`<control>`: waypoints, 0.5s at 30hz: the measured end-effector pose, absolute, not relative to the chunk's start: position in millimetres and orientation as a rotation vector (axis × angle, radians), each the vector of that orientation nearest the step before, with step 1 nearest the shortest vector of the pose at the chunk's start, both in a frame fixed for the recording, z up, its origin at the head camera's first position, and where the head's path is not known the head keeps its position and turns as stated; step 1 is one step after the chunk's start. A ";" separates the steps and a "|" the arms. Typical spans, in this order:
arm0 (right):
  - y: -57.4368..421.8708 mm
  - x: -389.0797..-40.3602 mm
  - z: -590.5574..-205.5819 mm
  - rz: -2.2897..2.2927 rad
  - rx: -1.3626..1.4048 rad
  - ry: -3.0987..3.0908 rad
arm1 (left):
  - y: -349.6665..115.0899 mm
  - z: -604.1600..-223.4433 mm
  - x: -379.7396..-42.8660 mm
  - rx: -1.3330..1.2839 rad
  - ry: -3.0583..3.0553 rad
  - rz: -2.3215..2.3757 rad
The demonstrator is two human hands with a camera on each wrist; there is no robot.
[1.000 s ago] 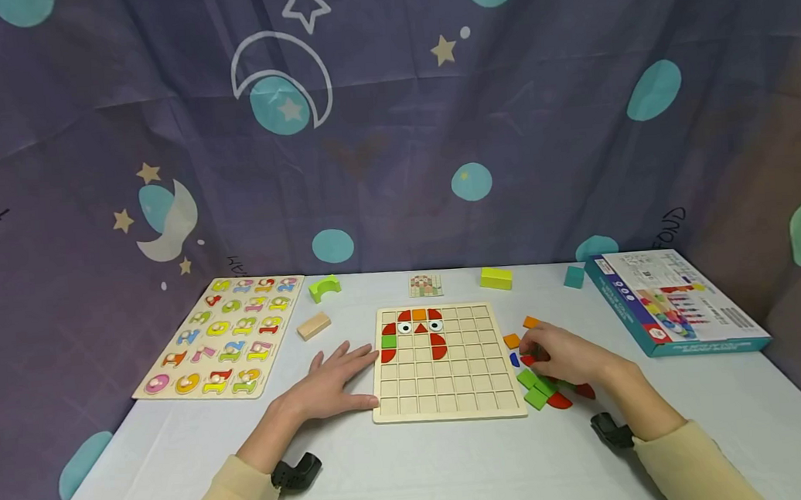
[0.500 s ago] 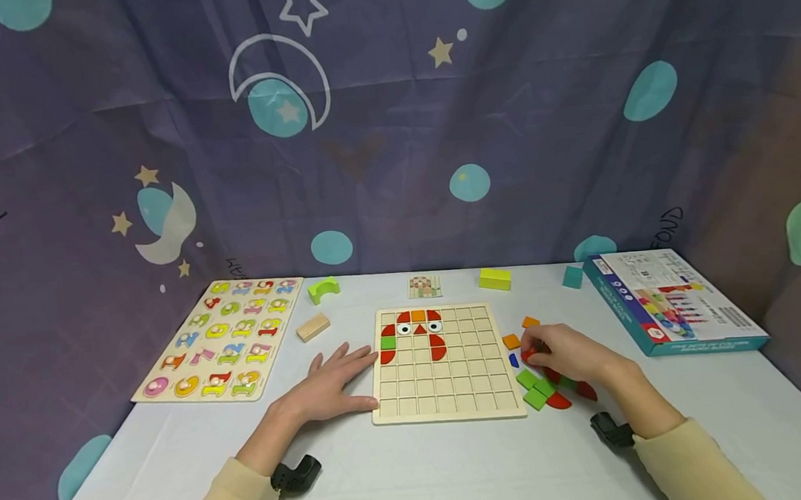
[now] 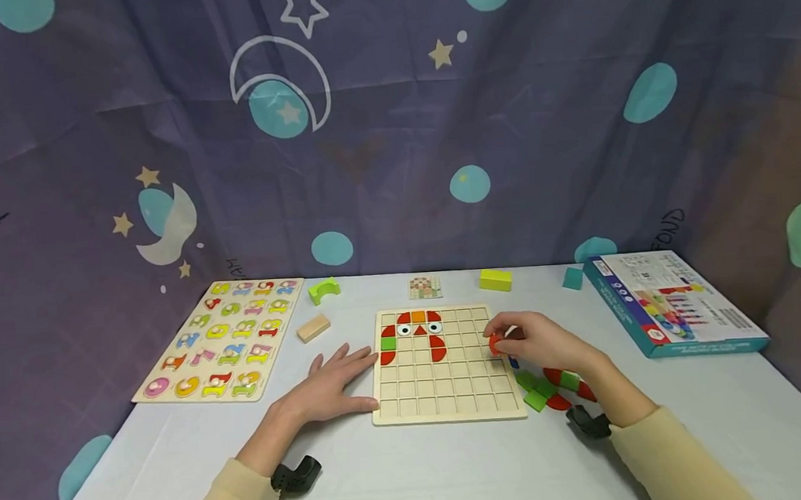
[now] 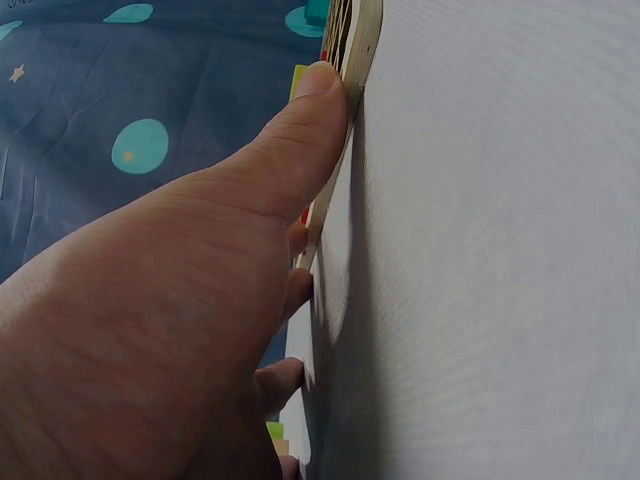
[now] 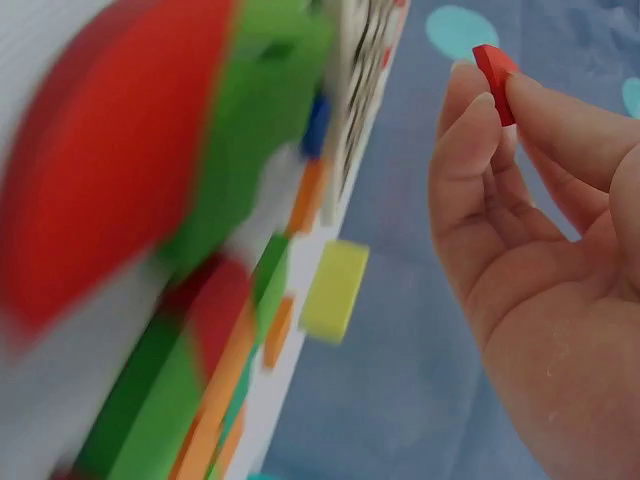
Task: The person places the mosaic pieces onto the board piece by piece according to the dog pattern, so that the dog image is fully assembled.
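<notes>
Over the right edge of the wooden grid board, my right hand pinches a small red tile between thumb and fingers. My left hand lies with fingers spread along the board's left side; in the left wrist view its thumb touches the board's edge. Set into the board's upper left squares are red curved tiles, a green tile, an orange tile, two eye tiles and a red triangle.
Loose green tiles and red tiles lie right of the board. Behind it are a pattern card and a yellow block. A number puzzle lies left, with a wooden block nearby; a game box lies right.
My right hand has lifted a red tile from the loose pieces and carried it left to the board's right edge. The left hand has stayed in place.
</notes>
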State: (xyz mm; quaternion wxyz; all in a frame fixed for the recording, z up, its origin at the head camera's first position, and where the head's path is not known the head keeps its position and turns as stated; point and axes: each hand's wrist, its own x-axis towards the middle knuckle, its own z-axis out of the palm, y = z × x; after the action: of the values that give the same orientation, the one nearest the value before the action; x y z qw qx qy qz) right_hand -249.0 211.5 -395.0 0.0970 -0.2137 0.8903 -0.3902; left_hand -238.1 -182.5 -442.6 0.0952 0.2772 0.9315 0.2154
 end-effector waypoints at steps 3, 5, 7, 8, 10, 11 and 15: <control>194.8 -256.4 -392.7 -1.149 -0.690 2.617 | -182.9 -442.6 -238.0 0.824 2.760 0.639; 184.1 -262.4 -392.8 -1.130 -0.732 2.618 | -182.8 -442.5 -238.0 0.830 2.760 0.647; 173.1 -268.6 -393.4 -1.128 -0.763 2.603 | -182.6 -442.4 -238.0 0.835 2.759 0.651; 167.7 -271.9 -394.2 -1.130 -0.777 2.594 | -182.6 -442.6 -238.1 0.835 2.760 0.650; 156.5 -277.9 -395.1 -1.132 -0.796 2.572 | -182.9 -443.1 -238.1 0.832 2.761 0.649; 150.6 -280.6 -395.1 -1.129 -0.796 2.568 | -183.0 -443.5 -238.1 0.829 2.761 0.648; 128.6 -289.3 -394.2 -1.116 -0.790 2.552 | -183.3 -444.5 -238.2 0.825 2.764 0.650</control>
State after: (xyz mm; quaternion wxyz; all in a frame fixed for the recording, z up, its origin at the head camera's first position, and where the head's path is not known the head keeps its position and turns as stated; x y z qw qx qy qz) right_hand -289.3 128.6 -394.2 0.1230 -0.2707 0.8749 -0.3824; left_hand -238.2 -183.3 -444.5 0.0923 0.2779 0.9308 0.2190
